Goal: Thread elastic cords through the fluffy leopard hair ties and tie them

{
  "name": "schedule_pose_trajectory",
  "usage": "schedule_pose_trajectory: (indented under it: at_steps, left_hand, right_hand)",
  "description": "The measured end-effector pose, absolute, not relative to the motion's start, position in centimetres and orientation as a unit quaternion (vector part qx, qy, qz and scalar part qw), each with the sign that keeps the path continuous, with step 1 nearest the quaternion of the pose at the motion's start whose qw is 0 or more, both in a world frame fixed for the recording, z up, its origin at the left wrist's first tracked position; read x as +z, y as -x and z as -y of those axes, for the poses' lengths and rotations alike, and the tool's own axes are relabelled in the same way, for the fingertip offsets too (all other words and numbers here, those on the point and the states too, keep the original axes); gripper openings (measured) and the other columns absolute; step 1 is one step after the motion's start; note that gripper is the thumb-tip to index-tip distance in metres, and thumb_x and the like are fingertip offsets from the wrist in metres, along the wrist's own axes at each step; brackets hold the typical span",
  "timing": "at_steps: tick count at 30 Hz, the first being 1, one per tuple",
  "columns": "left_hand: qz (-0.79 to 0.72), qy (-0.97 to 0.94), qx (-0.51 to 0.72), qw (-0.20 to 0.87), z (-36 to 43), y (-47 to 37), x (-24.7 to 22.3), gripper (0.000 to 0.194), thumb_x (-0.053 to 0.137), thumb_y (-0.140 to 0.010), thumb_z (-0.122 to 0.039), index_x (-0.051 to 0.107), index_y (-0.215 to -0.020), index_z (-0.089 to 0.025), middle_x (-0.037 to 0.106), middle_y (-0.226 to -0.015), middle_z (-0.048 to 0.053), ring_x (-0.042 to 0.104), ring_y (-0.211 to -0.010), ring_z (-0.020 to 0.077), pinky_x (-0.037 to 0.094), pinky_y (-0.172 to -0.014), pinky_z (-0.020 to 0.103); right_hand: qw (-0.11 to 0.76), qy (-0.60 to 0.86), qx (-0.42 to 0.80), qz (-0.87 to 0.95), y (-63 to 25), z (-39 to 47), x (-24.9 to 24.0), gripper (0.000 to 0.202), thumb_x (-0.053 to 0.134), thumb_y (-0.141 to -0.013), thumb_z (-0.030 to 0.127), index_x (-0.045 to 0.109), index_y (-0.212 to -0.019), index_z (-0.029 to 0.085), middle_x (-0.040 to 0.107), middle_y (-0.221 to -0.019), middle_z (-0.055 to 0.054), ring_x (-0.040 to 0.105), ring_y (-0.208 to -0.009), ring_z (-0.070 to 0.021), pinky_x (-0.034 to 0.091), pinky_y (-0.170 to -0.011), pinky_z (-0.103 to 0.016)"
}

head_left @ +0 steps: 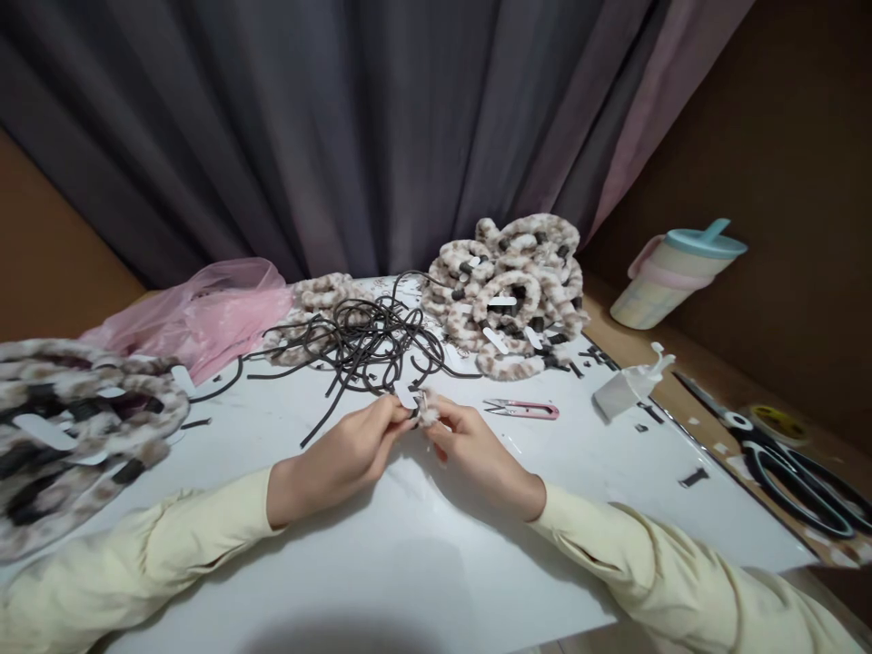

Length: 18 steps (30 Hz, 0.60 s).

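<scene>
My left hand [351,445] and my right hand [477,447] meet over the middle of the white tabletop. Both are closed in a pinch on a small furry piece [428,409], spotted grey-white, with a dark part and a white tag [404,393] at its left end. The fingertips hide much of it. Just beyond my hands lies a tangle of dark cords [371,336]. Right of my right hand, pink thread snips [523,410] rest on the table.
Spotted furry rings with white tags are heaped at the back right [510,291] and at the left [82,427]. A pink plastic bag [211,304] lies behind. On the right are a tumbler [671,277], a small white bottle [627,389] and black scissors [794,481].
</scene>
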State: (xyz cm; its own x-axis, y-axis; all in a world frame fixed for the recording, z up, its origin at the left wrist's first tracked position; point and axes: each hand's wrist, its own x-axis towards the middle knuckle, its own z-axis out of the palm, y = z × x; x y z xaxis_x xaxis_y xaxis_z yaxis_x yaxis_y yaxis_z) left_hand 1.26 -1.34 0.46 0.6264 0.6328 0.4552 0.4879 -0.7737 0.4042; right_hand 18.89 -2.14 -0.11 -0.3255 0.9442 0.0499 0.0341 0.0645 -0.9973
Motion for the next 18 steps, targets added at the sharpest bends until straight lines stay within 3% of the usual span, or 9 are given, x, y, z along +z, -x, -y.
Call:
schedule_pose_trajectory:
  at_steps: [4,7,12,18]
  left_hand:
    - [-0.246,-0.927,0.284,-0.008,1.1,-1.2,0.5,0.014,0.033,-0.091,-0.009,0.039,-0.083,-0.018,0.049,-0.071,0.001,0.048,-0.059,0.013,0.041,-0.054,0.024]
    - [-0.225,-0.929,0.29,-0.049,1.0,-1.2,0.6,0.012,0.034,-0.092,-0.01,0.041,-0.084,-0.017,0.049,-0.07,0.002,0.048,-0.059,0.0138,0.042,-0.055,0.025]
    - [-0.225,-0.937,0.263,-0.058,0.8,-0.8,0.5,0.017,0.034,-0.09,-0.008,0.042,-0.078,-0.018,0.048,-0.069,0.002,0.046,-0.061,0.0149,0.041,-0.056,0.026]
    - [-0.271,-0.944,0.185,-0.023,0.6,-0.4,0.4,0.02,0.032,-0.089,-0.009,0.045,-0.078,-0.017,0.049,-0.073,0.004,0.046,-0.065,0.0169,0.038,-0.06,0.028]
  right_hand:
    - [0.407,0.415,0.59,0.561,-18.7,2.2,-0.5,0.018,0.047,-0.08,0.016,0.047,-0.062,0.018,0.039,-0.055,0.005,0.035,-0.05,-0.0084,0.029,-0.05,-0.023]
    - [0.418,0.412,0.604,0.54,-18.6,2.2,-0.6,0.014,0.052,-0.079,0.019,0.051,-0.065,0.017,0.044,-0.056,0.005,0.039,-0.048,-0.0077,0.031,-0.048,-0.021]
    - [0.411,0.399,0.647,0.503,-18.4,2.4,-0.5,0.022,0.059,-0.078,0.033,0.051,-0.067,0.016,0.053,-0.06,0.003,0.041,-0.043,-0.0065,0.034,-0.044,-0.021]
    - [0.327,0.425,0.635,0.557,-19.4,2.4,0.6,0.028,0.058,-0.08,0.041,0.055,-0.069,0.014,0.047,-0.052,0.006,0.035,-0.039,-0.0047,0.025,-0.04,-0.021]
